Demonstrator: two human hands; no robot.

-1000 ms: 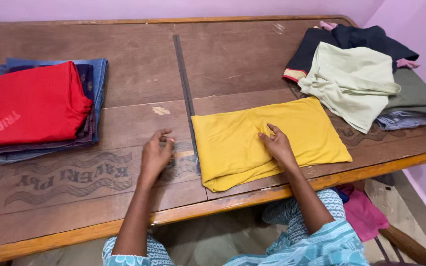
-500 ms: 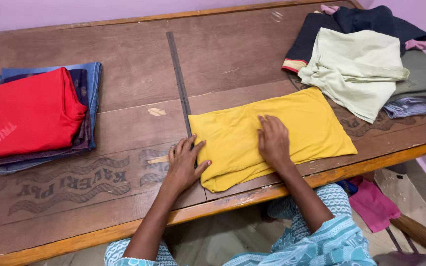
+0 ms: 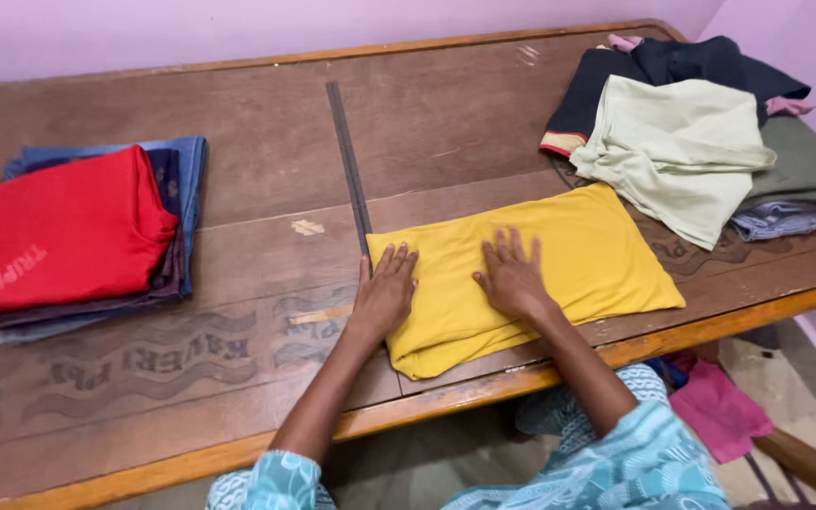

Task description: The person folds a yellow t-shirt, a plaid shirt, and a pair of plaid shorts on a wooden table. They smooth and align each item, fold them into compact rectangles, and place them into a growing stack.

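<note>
Folding looks well along, as I judge it: the yellow garment [image 3: 559, 260] lies doubled into a flat rectangle near the front edge of the wooden table [image 3: 257, 132], its left edge against the long dark ruler [image 3: 348, 161]. On my left a stack of folded clothes [image 3: 68, 231] with a red piece on top sits squared up, while on my right a loose pile of clothes [image 3: 701, 142], pale green on top of dark ones, lies unfolded, so I reckon a good part of the work is left. My left hand [image 3: 384, 293] lies flat on the yellow cloth's left part, fingers spread and straight, gripping nothing, only pressing down. My right hand [image 3: 512, 279] lies the same way just beside it, palm down near the cloth's middle, fingers fanned out, holding nothing. The two hands are close but apart, both resting on the fabric's top layer
</note>
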